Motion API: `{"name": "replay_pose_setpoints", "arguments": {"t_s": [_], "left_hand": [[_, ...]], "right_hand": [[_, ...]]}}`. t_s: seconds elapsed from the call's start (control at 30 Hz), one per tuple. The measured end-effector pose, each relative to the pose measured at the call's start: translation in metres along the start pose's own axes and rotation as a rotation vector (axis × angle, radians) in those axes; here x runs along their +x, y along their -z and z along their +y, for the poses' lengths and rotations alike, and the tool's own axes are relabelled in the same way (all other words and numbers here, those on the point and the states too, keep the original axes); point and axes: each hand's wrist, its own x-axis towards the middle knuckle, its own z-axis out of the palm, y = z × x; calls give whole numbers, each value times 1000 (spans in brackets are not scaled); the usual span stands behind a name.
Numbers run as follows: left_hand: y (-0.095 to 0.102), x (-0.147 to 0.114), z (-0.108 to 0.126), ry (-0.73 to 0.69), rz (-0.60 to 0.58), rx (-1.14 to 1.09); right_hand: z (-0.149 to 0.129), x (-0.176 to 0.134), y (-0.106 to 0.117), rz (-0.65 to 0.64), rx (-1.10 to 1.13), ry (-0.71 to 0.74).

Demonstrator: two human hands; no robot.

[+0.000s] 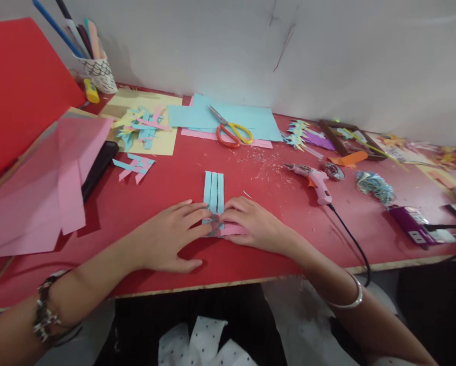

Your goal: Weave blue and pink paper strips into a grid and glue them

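In the head view, several light-blue paper strips (214, 185) lie side by side on the red table, pointing away from me. Pink paper strips (234, 230) cross their near end in a small weave. My left hand (170, 234) lies flat from the left, fingers spread, its fingertips pressing on the weave's left side. My right hand (254, 223) is at the right side, fingers bent, with a pink strip between thumb and fingers. The fingertips partly cover the crossing.
A woven paper piece (136, 166) lies left of the strips. Scissors (233, 133) rest on blue sheets (258, 119) at the back. A pink glue gun (314, 182) with a cord lies right, near a purple power box (413, 223). Pink sheets (33, 193) stand left.
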Motion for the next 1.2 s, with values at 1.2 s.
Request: {"name": "replay_pose_setpoints", "arguments": {"t_s": [1.2], "left_hand": [[1,1,0,20,-25,-2]], "right_hand": [[-2,3,-6,56,152,-4]]}}
